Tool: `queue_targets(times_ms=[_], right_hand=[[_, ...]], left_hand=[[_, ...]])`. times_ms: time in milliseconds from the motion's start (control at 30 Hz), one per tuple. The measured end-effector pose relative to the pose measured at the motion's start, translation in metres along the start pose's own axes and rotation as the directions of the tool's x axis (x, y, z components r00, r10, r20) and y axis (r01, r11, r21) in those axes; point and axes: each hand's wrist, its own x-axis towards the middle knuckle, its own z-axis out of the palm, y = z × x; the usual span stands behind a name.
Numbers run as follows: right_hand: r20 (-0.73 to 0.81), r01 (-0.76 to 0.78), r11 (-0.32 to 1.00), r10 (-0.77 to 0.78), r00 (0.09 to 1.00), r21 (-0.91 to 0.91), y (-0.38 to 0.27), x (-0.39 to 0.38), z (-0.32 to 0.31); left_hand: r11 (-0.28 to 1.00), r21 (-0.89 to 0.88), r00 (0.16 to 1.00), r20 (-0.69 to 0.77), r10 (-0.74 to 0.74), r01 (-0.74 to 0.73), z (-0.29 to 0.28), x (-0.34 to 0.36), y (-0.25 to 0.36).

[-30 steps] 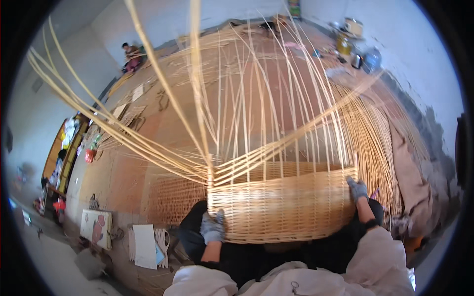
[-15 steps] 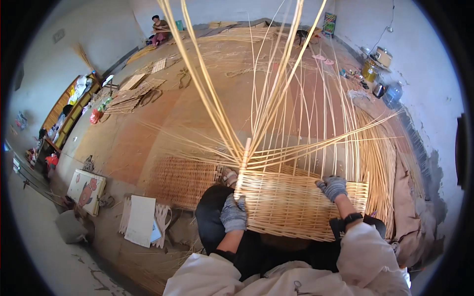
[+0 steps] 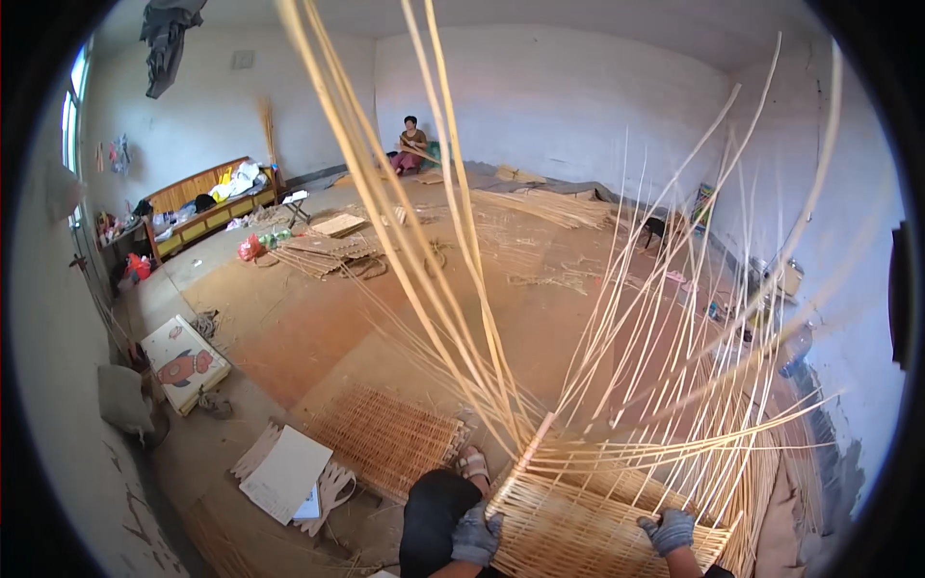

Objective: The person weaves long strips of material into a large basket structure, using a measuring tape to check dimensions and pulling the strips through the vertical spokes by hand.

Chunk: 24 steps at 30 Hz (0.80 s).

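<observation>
A pale woven basket [image 3: 607, 520] sits across my lap, long loose canes [image 3: 487, 308] rising and fanning out from its edges. My left hand [image 3: 477, 533], in a grey glove, is closed on its left side, below the upright corner post [image 3: 520, 462]. My right hand [image 3: 667, 530], gloved likewise, grips the basket toward its right, fingers curled on the weave. A flat woven panel [image 3: 376, 443] lies on the floor beside my sandalled foot [image 3: 472, 467].
Another person [image 3: 409, 154] sits by the far wall. A wooden bench [image 3: 173, 202] piled with cloth stands at the left. A white board [image 3: 279, 474] and a picture board [image 3: 183, 361] lie at the near left. Cane bundles and water containers line the right side.
The view has tilted up toward the far wall, so the basket and both hands sit lower in the picture. The long canes sway, several now arching to the upper right.
</observation>
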Motion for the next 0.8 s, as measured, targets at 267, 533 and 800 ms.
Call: queue_targets(times_ms=[267,533,800], right_hand=[[-0.083,-0.017,0.999,0.021,0.996,0.051,0.007,0.025,0.022],[-0.007,-0.070,0.995,0.070,0.997,0.075,0.023,-0.026,0.025],[-0.090,-0.064,0.996,0.069,0.994,0.058,0.021,-0.004,0.044]], left_hand=[[0.990,0.135,0.999,-0.020,0.045,-0.042,0.030,0.015,0.002],[0.977,0.214,0.949,0.308,-0.067,-0.001,0.018,-0.021,-0.009],[0.982,0.180,0.991,0.133,0.028,-0.052,0.029,-0.007,-0.005]])
